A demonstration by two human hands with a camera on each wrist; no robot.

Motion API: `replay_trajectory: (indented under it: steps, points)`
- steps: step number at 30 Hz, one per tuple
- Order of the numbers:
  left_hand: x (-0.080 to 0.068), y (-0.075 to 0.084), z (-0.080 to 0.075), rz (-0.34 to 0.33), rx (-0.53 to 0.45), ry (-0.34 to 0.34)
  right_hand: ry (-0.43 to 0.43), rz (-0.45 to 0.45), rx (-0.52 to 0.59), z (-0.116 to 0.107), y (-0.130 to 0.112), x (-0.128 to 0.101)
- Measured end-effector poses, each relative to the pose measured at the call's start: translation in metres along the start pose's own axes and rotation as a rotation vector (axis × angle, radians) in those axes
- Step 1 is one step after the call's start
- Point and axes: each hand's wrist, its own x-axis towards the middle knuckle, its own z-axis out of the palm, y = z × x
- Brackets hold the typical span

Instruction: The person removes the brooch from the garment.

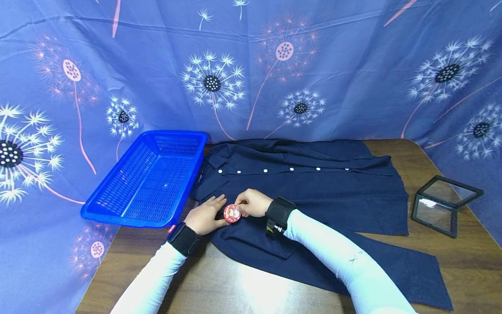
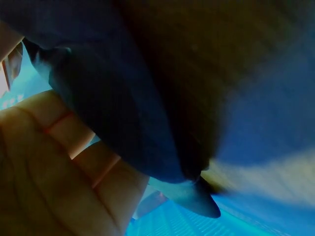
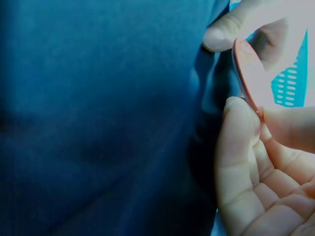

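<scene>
Pinching a round red badge (image 1: 232,213) between thumb and fingers of the right hand (image 1: 253,203), edge-on in the right wrist view (image 3: 248,78), just over the near left part of a dark navy shirt (image 1: 313,192). Resting the left hand (image 1: 205,216) beside the badge on its left, fingers straight and relaxed, fingertips touching the badge's rim; possibly lying partly under a fold of the shirt, though the left wrist view is too dark and blurred to be sure. Lying spread across the wooden worktop (image 1: 462,261), the shirt, white buttons running left to right. Standing just left of the shirt, a blue plastic basket (image 1: 117,205). Sitting at the right edge of the worktop, well apart from the hands, a small glass box (image 1: 445,205) with a dark frame.
</scene>
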Motion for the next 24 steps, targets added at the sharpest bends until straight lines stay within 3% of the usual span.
replay_trajectory:
  steps: [16,24]
  points:
    - [0.001,0.0,-0.002,-0.027,-0.027,-0.045,0.084,-0.025,0.11,-0.022,0.009,-0.02]
    - [0.001,-0.002,0.0,-0.017,-0.02,-0.024,0.145,-0.07,0.168,-0.036,0.011,-0.031]
